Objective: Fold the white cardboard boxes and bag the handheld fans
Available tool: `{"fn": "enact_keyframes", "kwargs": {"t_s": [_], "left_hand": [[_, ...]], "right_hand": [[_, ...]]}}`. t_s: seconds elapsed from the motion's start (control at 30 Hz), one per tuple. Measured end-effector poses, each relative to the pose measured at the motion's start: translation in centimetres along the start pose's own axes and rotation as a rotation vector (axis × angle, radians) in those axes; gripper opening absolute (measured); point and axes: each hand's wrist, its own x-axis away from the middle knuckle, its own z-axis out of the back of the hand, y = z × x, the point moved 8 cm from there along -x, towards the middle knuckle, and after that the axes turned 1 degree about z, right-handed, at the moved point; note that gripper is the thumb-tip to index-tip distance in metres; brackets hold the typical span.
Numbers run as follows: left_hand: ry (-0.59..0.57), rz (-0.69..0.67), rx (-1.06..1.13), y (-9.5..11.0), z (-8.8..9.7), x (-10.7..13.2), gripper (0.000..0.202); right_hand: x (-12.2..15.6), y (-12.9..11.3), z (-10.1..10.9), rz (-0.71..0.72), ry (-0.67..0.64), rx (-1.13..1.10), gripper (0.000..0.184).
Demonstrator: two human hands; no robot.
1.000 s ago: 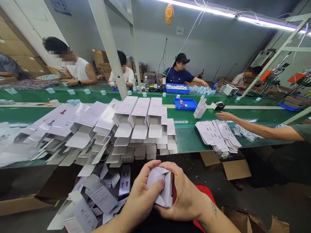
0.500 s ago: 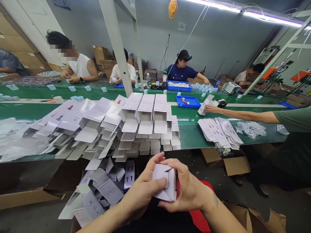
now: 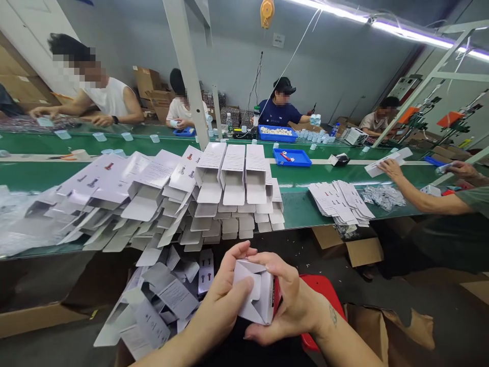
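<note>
Both hands on small white carton [image 3: 255, 293], held at lap level below bench edge, open end w/ flaps facing up. Left hand [image 3: 225, 300] wraps carton side, thumb pressing end flap inward. Right hand [image 3: 294, 303] cups opposite side, fingers curled over top edge. To fold well: keep body square, tuck side flaps before tongue, press along crease not panel. Erected cartons [image 3: 229, 178] stacked on green bench [image 3: 301, 214] ahead; flat blanks [image 3: 340, 201] to right; more cartons [image 3: 160, 300] spilled lower left.

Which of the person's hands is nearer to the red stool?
The right hand: it sits just above the red stool, gripping the small white box. The left hand holds the box's other side, farther away.
</note>
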Motion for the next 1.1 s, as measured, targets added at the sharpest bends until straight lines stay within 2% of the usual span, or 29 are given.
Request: {"fn": "enact_keyframes", "kwargs": {"t_s": [0.1, 0.23, 0.33, 0.47, 0.6, 0.7, 0.8, 0.87, 0.93, 1.0, 1.1], "left_hand": [[-0.009, -0.059, -0.150, 0.6, 0.4, 0.5, 0.048], [-0.003, -0.070, -0.185, 0.6, 0.8, 0.9, 0.048], [-0.037, -0.060, -0.124, 0.4, 1.0, 0.9, 0.052], [-0.108, 0.011, 0.022, 0.4, 0.3, 0.5, 0.059], [-0.067, 0.082, 0.075, 0.8, -0.7, -0.2, 0.059], [-0.101, 0.033, -0.060, 1.5, -1.5, -1.1, 0.065], [-0.168, -0.037, -0.208, 2.2, -2.2, -2.7, 0.074], [-0.218, 0.082, -0.122, 1.6, -2.9, -4.0, 0.080], [-0.213, 0.260, 0.080, 0.6, -3.9, -5.2, 0.082], [-0.143, 0.373, 0.248, -0.2, -4.8, -6.3, 0.073], [-0.065, 0.443, 0.297, -1.2, -5.7, -7.4, 0.053]], "right_hand": [[0.0, -0.7, -0.4, 0.034, 0.024, 0.024, 0.108], [0.2, -1.0, -1.0, -0.004, 0.027, 0.076, 0.105], [0.4, -1.1, -1.3, -0.008, 0.002, 0.131, 0.107], [0.4, -0.8, -1.5, -0.032, -0.039, 0.188, 0.114], [0.5, -1.3, -0.6, 0.029, 0.065, 0.194, 0.118], [0.8, -1.0, 0.3, 0.028, 0.113, 0.182, 0.114], [1.2, 0.3, 1.1, 0.008, 0.108, 0.269, 0.108], [1.3, 1.8, 2.1, -0.047, 0.125, 0.221, 0.114], [1.2, 3.4, 3.1, -0.089, 0.138, 0.137, 0.120], [0.9, 4.2, 3.7, -0.044, 0.117, 0.146, 0.121], [0.7, 4.8, 4.1, 0.046, 0.007, 0.273, 0.121]]}}
